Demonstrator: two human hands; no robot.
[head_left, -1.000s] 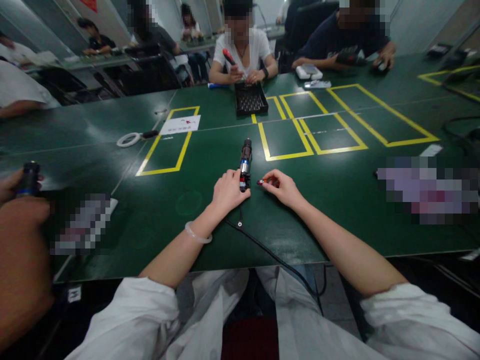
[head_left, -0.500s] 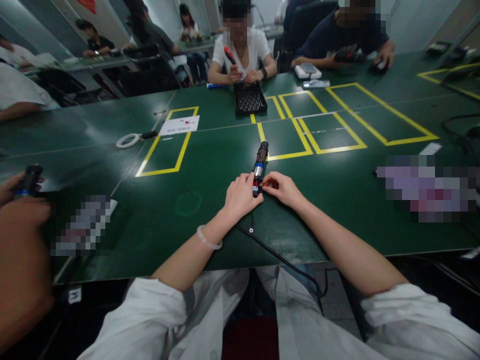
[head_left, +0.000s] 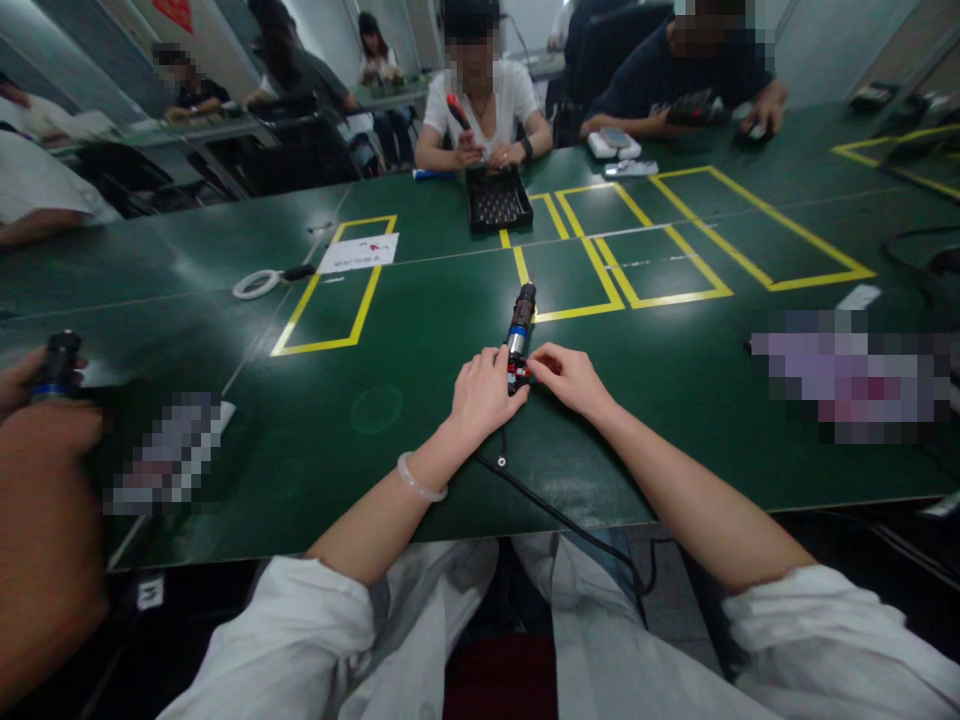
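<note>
An electric screwdriver [head_left: 518,328] lies on the green table with its tip pointing away from me. Its rear casing is off, showing a silver body, a blue band and small red and black parts. My left hand [head_left: 487,388] is closed around the rear end and covers part of it. At its right side, my right hand [head_left: 564,375] has its fingers pinched close to the red parts; what lies between the fingertips is too small to make out. A black cable [head_left: 559,507] runs from under my left hand over the table edge, and a short lead with a ring terminal [head_left: 502,461] lies beside it.
Yellow tape outlines [head_left: 660,298] mark the table. Across from me a person works behind a black tray [head_left: 498,200]. A co-worker's hand [head_left: 52,430] holds a similar tool at the left. A paper sheet [head_left: 358,252] and a white coil [head_left: 256,284] lie left of centre.
My right fingertips have shifted slightly, and more of the red part at the rear of the screwdriver shows. My left hand stays in place.
</note>
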